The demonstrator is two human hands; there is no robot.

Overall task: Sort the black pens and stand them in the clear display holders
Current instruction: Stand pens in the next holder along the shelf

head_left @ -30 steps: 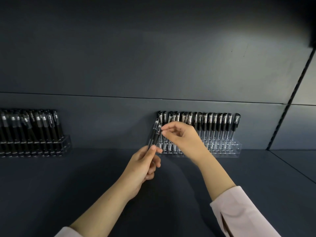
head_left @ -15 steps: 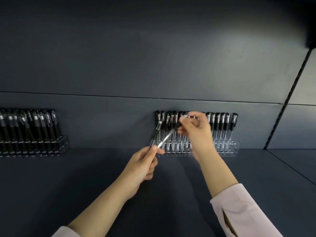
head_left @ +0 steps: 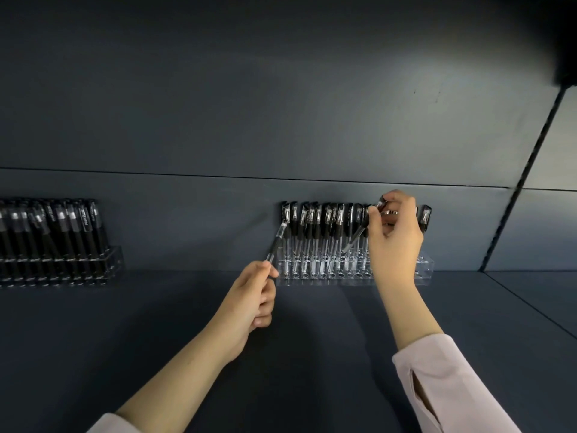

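The tilted pen [head_left: 356, 238] slants over the clear holder [head_left: 425, 270], tip down in front of the standing pens [head_left: 315, 232]. The right hand [head_left: 395, 245] pinches its cap end, fingers curled. The left hand [head_left: 249, 303] pinches a second pen [head_left: 276, 242] by its lower end, at the holder's left end. A far holder [head_left: 112, 260], stocked with pens, stands well apart to the left on the shelf [head_left: 312, 339].
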